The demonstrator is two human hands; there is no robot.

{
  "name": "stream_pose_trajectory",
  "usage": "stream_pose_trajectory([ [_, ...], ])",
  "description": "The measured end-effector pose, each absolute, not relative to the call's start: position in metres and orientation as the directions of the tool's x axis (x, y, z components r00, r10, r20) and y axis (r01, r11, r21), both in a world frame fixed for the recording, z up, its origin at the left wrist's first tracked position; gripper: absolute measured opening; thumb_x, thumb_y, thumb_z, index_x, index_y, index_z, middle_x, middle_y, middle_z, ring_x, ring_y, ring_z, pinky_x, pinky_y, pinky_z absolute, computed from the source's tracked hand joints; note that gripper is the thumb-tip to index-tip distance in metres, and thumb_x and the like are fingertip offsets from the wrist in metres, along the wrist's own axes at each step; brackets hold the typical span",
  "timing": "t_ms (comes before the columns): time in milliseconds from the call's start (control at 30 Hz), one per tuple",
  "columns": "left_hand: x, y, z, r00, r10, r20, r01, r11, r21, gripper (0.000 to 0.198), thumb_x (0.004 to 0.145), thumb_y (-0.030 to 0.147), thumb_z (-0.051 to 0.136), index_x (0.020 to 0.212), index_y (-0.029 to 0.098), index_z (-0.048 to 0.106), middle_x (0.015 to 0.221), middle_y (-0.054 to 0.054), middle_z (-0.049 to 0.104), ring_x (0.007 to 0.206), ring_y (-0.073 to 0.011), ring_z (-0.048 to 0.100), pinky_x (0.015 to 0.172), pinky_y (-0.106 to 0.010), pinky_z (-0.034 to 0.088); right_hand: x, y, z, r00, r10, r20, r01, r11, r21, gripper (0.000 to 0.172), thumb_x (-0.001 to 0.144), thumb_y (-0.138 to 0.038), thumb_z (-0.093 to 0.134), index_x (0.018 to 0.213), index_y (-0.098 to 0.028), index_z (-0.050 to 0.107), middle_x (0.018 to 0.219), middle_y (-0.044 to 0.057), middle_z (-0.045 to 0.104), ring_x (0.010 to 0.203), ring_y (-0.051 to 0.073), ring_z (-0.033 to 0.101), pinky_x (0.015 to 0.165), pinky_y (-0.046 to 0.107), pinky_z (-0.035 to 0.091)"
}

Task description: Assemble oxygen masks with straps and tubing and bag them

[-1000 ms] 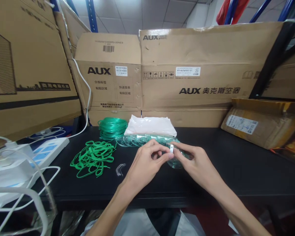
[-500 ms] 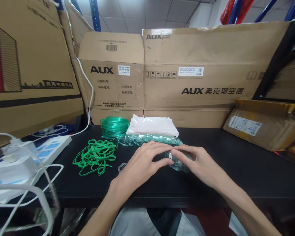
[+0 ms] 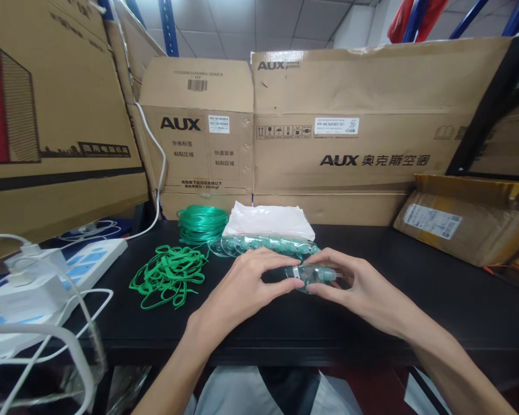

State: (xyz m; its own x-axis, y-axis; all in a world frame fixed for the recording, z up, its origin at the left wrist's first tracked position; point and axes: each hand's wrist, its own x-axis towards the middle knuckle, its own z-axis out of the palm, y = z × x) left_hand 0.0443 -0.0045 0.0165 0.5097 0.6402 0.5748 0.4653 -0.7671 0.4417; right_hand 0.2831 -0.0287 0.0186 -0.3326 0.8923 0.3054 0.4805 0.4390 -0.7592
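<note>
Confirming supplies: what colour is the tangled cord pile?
Bright green; the tangled cord pile shows best in the head view.

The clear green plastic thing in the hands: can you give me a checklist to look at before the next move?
1. Left hand at the clear green piece, near its white strip: ok.
2. Right hand gripping the piece's other end: ok.
3. White strip fastened tight: cannot tell.
4. Flat green cord untangled: not ok, it lies in a jumbled pile.
5. Green tubing coiled up: ok.
</note>
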Motion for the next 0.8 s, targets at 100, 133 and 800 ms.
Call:
stream_pose_trajectory([
  [100, 0.045, -0.005, 0.016, 0.521, 0.624, 0.582, 0.466, -0.779, 0.419, 0.031, 0.091, 0.043, 0.071, 0.121, 0.032, 0.073, 0.115, 0.005, 0.075, 0.109, -0.0180, 0.065, 0.100, -0.032, 0.047, 0.281, -0.030, 0.021, -0.320, 0.896, 0.307, 0.505, 0.436, -0.745, 0.026, 0.087, -0.043, 0.073, 0.109, -0.030, 0.069, 0.100, -0.002, 0.069, 0.083, 0.017, 0.059, 0.073, 0.029, 0.048],
  [133, 0.045, -0.005, 0.016, 0.530, 0.604, 0.595, 0.460, -0.795, 0.396, 0.032, 0.092, 0.041, 0.071, 0.122, 0.031, 0.072, 0.116, 0.004, 0.075, 0.109, -0.0185, 0.065, 0.099, -0.033, 0.047, 0.280, -0.031, 0.022, -0.312, 0.899, 0.306, 0.511, 0.431, -0.744, 0.025, 0.088, -0.043, 0.072, 0.108, -0.029, 0.070, 0.101, -0.002, 0.070, 0.084, 0.018, 0.060, 0.074, 0.029, 0.048],
  [800, -0.009, -0.012, 0.026, 0.475, 0.669, 0.571, 0.560, -0.731, 0.390, 0.007, 0.095, 0.030, 0.065, 0.097, 0.024, 0.066, 0.113, 0.000, 0.068, 0.110, -0.0185, 0.062, 0.100, -0.032, 0.045, 0.279, -0.027, 0.007, -0.250, 0.924, 0.289, 0.726, 0.377, -0.575, 0.031, 0.083, -0.051, 0.068, 0.107, -0.031, 0.074, 0.074, 0.000, 0.068, 0.063, 0.021, 0.063, 0.060, 0.029, 0.047],
])
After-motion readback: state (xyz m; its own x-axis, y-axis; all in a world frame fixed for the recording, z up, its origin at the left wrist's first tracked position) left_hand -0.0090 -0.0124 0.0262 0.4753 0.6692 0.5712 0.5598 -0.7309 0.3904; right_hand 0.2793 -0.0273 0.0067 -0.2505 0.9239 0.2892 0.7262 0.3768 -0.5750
